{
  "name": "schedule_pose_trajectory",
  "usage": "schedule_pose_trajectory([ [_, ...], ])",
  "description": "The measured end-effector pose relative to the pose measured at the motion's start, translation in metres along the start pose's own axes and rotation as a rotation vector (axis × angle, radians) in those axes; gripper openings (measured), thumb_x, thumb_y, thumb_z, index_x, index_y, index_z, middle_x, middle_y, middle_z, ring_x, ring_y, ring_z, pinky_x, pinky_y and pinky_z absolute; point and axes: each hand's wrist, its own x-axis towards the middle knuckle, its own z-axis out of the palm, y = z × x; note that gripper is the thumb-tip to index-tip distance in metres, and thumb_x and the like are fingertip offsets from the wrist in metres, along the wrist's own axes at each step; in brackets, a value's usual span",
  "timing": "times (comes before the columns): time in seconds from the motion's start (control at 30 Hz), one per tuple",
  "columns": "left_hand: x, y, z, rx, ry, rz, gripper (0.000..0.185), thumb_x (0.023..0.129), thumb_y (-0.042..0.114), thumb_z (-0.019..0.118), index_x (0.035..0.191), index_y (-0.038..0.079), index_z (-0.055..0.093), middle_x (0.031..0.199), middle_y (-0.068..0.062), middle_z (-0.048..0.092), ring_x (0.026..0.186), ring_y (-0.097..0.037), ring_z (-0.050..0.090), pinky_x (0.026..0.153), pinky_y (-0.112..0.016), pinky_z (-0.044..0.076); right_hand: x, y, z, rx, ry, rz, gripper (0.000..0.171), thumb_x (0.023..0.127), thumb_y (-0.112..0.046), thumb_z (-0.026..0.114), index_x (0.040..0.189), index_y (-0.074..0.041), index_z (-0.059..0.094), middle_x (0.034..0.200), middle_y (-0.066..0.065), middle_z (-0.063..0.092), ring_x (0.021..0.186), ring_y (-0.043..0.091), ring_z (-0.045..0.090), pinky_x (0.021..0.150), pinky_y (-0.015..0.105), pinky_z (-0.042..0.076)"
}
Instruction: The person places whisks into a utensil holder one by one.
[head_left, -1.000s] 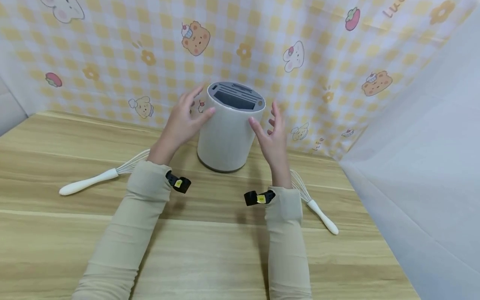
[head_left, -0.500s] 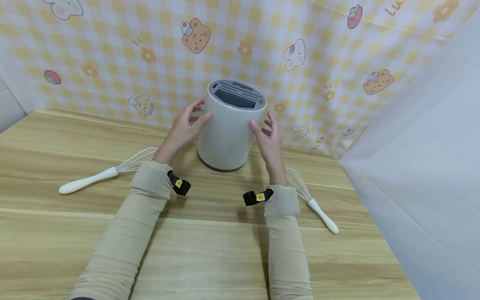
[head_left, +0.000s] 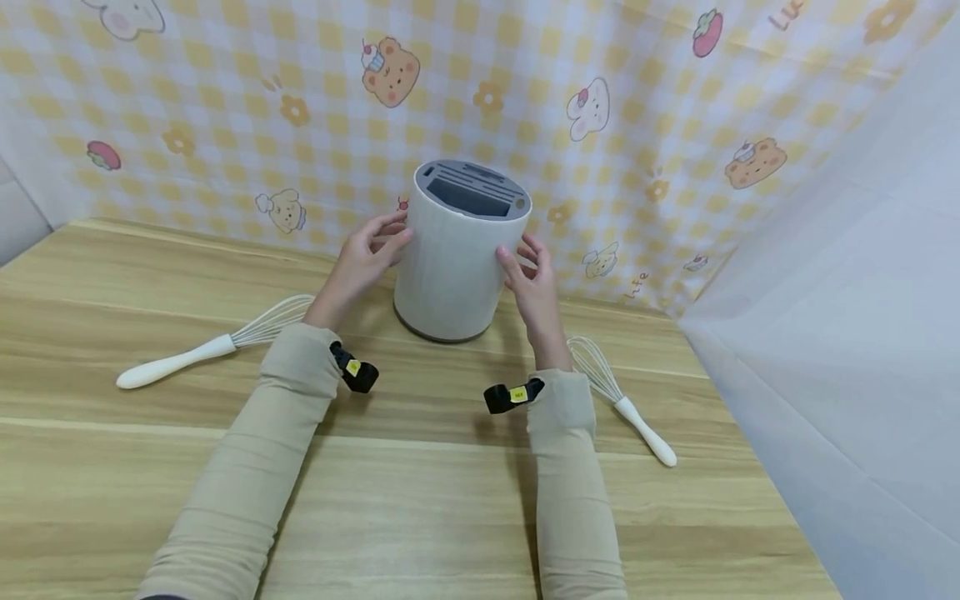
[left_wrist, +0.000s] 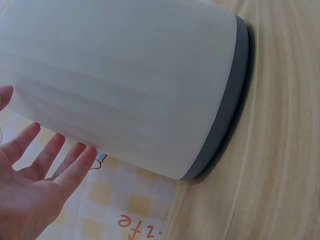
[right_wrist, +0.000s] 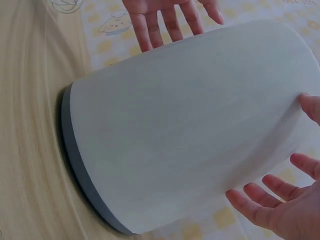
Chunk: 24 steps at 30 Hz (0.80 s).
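Note:
A white cylindrical holder (head_left: 453, 267) with a grey slotted top (head_left: 471, 190) and a grey base ring stands upright at the back of the wooden table (head_left: 420, 500). My left hand (head_left: 367, 250) lies against its left side with the fingers straight. My right hand (head_left: 528, 271) lies against its right side in the same way. In the left wrist view the holder (left_wrist: 130, 85) fills the frame, with my left hand (left_wrist: 40, 185) spread beside it. The right wrist view shows the holder (right_wrist: 190, 125) between my right hand (right_wrist: 280, 205) and my left hand (right_wrist: 170, 15).
One white-handled whisk (head_left: 202, 346) lies on the table left of my left arm, another whisk (head_left: 622, 400) right of my right wrist. A checked cartoon backdrop (head_left: 225, 100) closes the rear. A white sheet (head_left: 840, 333) walls the right side.
Both hands have come down and inward, from spread apart near the holder's top to resting against its two sides. The holder and whisks have not moved.

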Motion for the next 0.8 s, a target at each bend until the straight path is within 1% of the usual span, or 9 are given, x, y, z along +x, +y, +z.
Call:
schedule_pose_trajectory([
  [0.07,0.0001,-0.0002,0.0006,-0.004,-0.007,0.007,0.055,0.093,0.039,0.052,0.140,0.014,0.040,0.140,-0.014,0.043,0.125,-0.028,0.045,0.100,-0.044,0.044,0.0005,0.0003,-0.0004,0.004,0.000,0.003,0.060,0.088,-0.038,0.061,0.140,-0.019,0.036,0.138,0.009,0.039,0.119,0.026,0.044,0.099,0.044,0.044],
  [0.17,0.0000,0.0002,0.0013,-0.001,-0.011,0.004,0.056,0.093,0.041,0.052,0.141,0.016,0.040,0.140,-0.013,0.044,0.125,-0.027,0.045,0.100,-0.044,0.044,0.0008,-0.0001,-0.0008,0.008,0.003,0.003,0.060,0.088,-0.038,0.061,0.140,-0.020,0.037,0.138,0.009,0.039,0.118,0.026,0.045,0.099,0.044,0.044],
  [0.4,0.0002,0.0017,0.0026,0.011,-0.015,-0.001,0.057,0.092,0.041,0.053,0.142,0.018,0.038,0.141,-0.013,0.042,0.126,-0.030,0.045,0.101,-0.044,0.043,0.0000,-0.0016,-0.0010,0.014,0.005,0.007,0.058,0.088,-0.037,0.061,0.139,-0.021,0.037,0.137,0.008,0.040,0.118,0.024,0.045,0.099,0.044,0.044],
  [0.67,-0.0022,0.0040,0.0044,0.043,-0.017,-0.033,0.061,0.091,0.046,0.053,0.144,0.023,0.035,0.143,-0.012,0.039,0.127,-0.031,0.044,0.103,-0.044,0.041,-0.0006,-0.0038,0.0014,0.025,0.014,0.009,0.058,0.089,-0.035,0.061,0.139,-0.020,0.038,0.136,0.008,0.041,0.116,0.023,0.046,0.096,0.040,0.046],
  [0.8,-0.0039,0.0030,0.0052,0.043,-0.012,-0.043,0.061,0.091,0.045,0.054,0.144,0.023,0.034,0.144,-0.012,0.039,0.127,-0.032,0.044,0.103,-0.044,0.041,-0.0012,-0.0031,0.0021,0.027,0.013,0.009,0.058,0.089,-0.034,0.062,0.139,-0.019,0.038,0.136,0.008,0.041,0.117,0.025,0.046,0.096,0.041,0.045],
])
